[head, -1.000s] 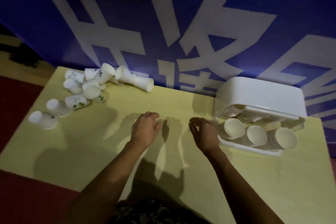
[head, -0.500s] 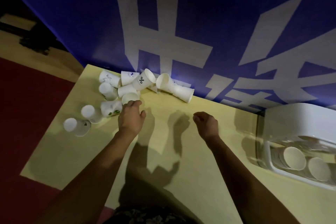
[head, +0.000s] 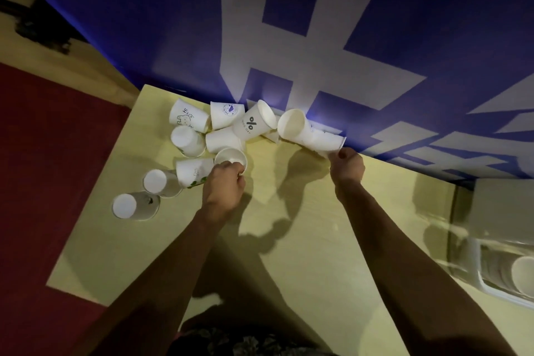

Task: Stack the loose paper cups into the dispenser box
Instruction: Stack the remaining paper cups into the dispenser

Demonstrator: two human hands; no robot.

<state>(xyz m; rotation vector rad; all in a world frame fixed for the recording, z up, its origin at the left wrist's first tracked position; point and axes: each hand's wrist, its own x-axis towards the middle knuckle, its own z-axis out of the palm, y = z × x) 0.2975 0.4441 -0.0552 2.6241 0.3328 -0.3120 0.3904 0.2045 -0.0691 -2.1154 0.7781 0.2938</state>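
A big blue banner [head: 375,23] hung at the far side. The yellow counter [head: 303,240] held the dispenser box [head: 502,240] at the right edge. The loose paper cups [head: 222,127] lay piled far left. Your left hand [head: 224,186] pinched an upright cup [head: 231,156]. Your right hand [head: 347,165] pinched a lying cup stack [head: 310,133].

One head-worn wide-angle cam looks steeply down and fwd from above the yellow table [head: 303,240], both forearms reaching up-frame from the bottom edge. It faces a blue banner [head: 144,9] behind the table, w/ red floor [head: 43,153] at left; no 2nd view overlaps.
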